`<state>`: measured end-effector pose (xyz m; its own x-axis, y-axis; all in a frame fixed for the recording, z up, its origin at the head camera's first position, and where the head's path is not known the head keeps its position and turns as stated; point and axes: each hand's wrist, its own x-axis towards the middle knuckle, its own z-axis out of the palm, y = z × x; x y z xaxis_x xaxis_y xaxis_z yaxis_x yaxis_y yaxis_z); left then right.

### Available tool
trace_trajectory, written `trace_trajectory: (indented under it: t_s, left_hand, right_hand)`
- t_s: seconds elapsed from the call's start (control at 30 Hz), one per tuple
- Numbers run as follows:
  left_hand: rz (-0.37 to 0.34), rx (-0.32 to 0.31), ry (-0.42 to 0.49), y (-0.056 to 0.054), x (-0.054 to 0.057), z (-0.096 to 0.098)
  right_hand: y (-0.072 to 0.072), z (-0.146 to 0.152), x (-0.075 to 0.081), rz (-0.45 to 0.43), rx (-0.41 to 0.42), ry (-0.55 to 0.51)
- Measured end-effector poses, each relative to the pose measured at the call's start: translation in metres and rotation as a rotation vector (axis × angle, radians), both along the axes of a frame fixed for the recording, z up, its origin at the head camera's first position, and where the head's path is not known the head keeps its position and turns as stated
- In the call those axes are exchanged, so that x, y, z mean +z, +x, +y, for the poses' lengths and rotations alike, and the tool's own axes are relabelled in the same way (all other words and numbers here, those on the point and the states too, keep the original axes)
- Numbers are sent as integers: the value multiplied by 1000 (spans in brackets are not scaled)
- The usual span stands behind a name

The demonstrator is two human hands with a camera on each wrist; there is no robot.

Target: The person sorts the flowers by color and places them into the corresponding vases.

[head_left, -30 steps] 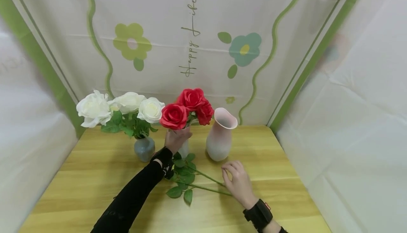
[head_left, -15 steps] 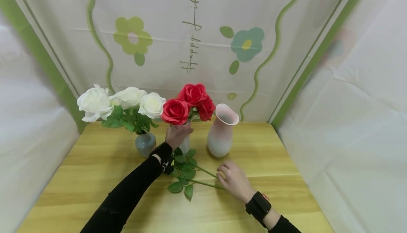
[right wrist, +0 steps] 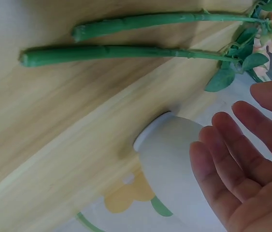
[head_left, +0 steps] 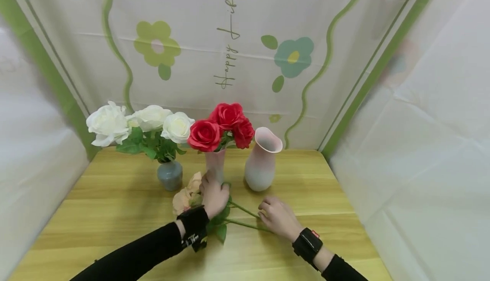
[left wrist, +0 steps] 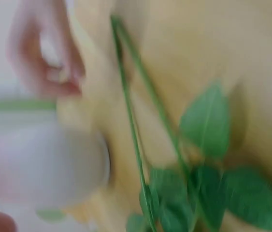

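Two peach roses lie on the table, their green stems pointing right. Over their leaves is my left hand, nothing in its grasp, just in front of the slim pink-and-white vase of red roses. My right hand hovers by the stem ends; the right wrist view has its fingers loosely bent and apart from the stems. Behind it stands a wider pink-and-white vase with nothing in its mouth. The left wrist view is blurred, catching one fingertip at its lower left.
A small blue-grey vase of white roses stands at the left back. Printed white cloth walls in the wooden table at the back and both sides.
My left hand has let go of the red roses' vase and come down toward the peach roses, uncovering the blooms. My right hand has shifted slightly left along the stems.
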<state>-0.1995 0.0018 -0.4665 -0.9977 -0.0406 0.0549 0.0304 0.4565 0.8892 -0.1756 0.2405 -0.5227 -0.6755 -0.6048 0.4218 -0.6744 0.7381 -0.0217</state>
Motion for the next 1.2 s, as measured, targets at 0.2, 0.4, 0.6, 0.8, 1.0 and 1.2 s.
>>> trace_trajectory:
  t_s: [0.2, 0.4, 0.6, 0.8, 1.0, 1.2]
  left_hand:
    - [-23, -267, -38, 14, 0, 7]
    - [22, -389, -93, -17, -2, 17]
    - [22, -451, -73, -56, 1, 38]
    - [149, -454, 37, -90, -7, 54]
    - [262, -481, 176, -110, -6, 72]
    - [152, -495, 221, -123, 10, 87]
  right_hand:
    - [-3, 3, -8, -8, 31, 70]
    - [-4, 9, -16, -36, 73, 134]
    - [-4, 13, -22, -34, 115, 160]
    - [-4, 17, -27, -80, 160, 141]
    - [-2, 25, -30, -165, 165, 101]
    - [-5, 26, -33, -229, 156, 83]
